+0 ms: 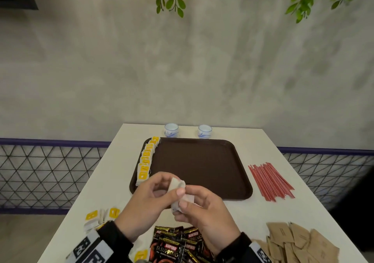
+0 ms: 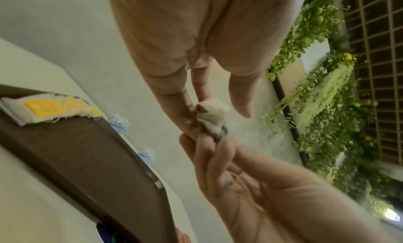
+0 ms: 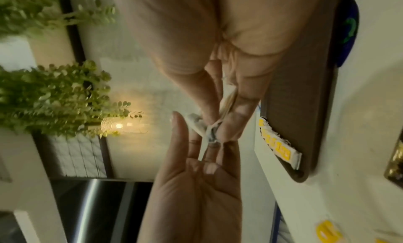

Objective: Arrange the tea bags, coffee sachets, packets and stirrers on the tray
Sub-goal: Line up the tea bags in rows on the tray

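Observation:
Both hands hold one white tea bag [image 1: 180,193] in the air just before the near edge of the brown tray [image 1: 198,165]. My left hand [image 1: 164,188] pinches its upper end and my right hand [image 1: 187,203] pinches its lower part. The left wrist view shows the crumpled tea bag [image 2: 214,115] at my left fingertips [image 2: 187,112]. In the right wrist view the tea bag [image 3: 227,101] sits between right thumb and finger. A row of yellow-tagged tea bags [image 1: 146,162] lines the tray's left edge. The tray's middle is bare.
Loose tea bags [image 1: 99,218] lie on the white table at near left. Black coffee sachets [image 1: 176,244] are heaped under my wrists, brown packets [image 1: 293,240] at near right, red stirrers [image 1: 270,179] right of the tray. Two small cups [image 1: 171,130] stand behind it.

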A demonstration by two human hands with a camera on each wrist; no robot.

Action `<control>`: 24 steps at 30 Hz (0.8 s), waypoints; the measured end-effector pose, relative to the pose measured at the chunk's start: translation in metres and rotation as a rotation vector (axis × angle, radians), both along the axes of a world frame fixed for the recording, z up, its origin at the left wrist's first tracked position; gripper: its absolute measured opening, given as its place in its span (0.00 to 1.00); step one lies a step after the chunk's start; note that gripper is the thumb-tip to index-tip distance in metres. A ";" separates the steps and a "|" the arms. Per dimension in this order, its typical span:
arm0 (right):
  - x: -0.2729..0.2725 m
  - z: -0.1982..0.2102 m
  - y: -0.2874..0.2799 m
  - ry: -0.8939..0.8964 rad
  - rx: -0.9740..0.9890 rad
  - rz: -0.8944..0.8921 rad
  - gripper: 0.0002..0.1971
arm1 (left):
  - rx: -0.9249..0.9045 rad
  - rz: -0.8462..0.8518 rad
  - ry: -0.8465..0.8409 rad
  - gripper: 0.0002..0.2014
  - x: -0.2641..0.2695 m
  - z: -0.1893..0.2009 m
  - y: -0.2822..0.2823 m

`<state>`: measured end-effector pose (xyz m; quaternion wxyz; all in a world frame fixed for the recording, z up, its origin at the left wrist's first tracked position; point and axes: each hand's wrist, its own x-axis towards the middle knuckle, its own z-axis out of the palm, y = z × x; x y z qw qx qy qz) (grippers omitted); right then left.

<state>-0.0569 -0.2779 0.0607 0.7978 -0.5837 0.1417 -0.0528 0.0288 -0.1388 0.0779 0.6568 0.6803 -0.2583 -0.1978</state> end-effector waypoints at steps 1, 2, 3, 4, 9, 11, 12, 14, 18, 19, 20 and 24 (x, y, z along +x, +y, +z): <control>0.000 0.000 -0.001 0.002 -0.069 -0.022 0.13 | 0.007 0.007 0.001 0.19 0.000 0.000 0.000; 0.000 0.000 -0.001 0.003 -0.129 -0.038 0.11 | 0.017 0.021 -0.005 0.19 0.000 -0.001 -0.002; -0.001 0.000 -0.002 0.001 -0.175 -0.050 0.11 | 0.025 0.041 -0.016 0.16 0.000 -0.002 -0.003; -0.001 0.000 -0.002 -0.003 -0.206 -0.057 0.10 | 0.029 0.062 -0.023 0.12 0.000 -0.002 -0.005; -0.002 0.004 -0.008 0.001 -0.291 -0.095 0.10 | -0.038 0.081 0.140 0.04 0.004 0.000 -0.006; -0.002 0.004 -0.010 0.001 -0.303 -0.089 0.11 | -0.084 0.067 0.214 0.04 0.006 0.002 -0.003; -0.001 0.004 -0.010 0.004 -0.307 -0.086 0.11 | -0.106 0.063 0.238 0.04 0.006 0.003 -0.002; 0.000 0.003 -0.011 0.018 -0.307 -0.087 0.13 | -0.150 0.079 0.231 0.05 0.006 0.004 -0.001; 0.000 -0.002 -0.013 0.056 -0.229 -0.103 0.09 | -0.094 0.174 -0.100 0.11 0.007 -0.001 0.000; 0.000 -0.003 -0.013 0.061 -0.221 -0.102 0.09 | -0.047 0.171 -0.209 0.14 0.008 -0.004 0.001; 0.000 -0.004 -0.013 0.065 -0.210 -0.099 0.11 | -0.004 0.153 -0.303 0.17 0.007 -0.006 0.003; 0.004 -0.002 -0.011 0.078 -0.076 -0.037 0.13 | 0.094 0.061 -0.567 0.18 -0.001 -0.010 0.003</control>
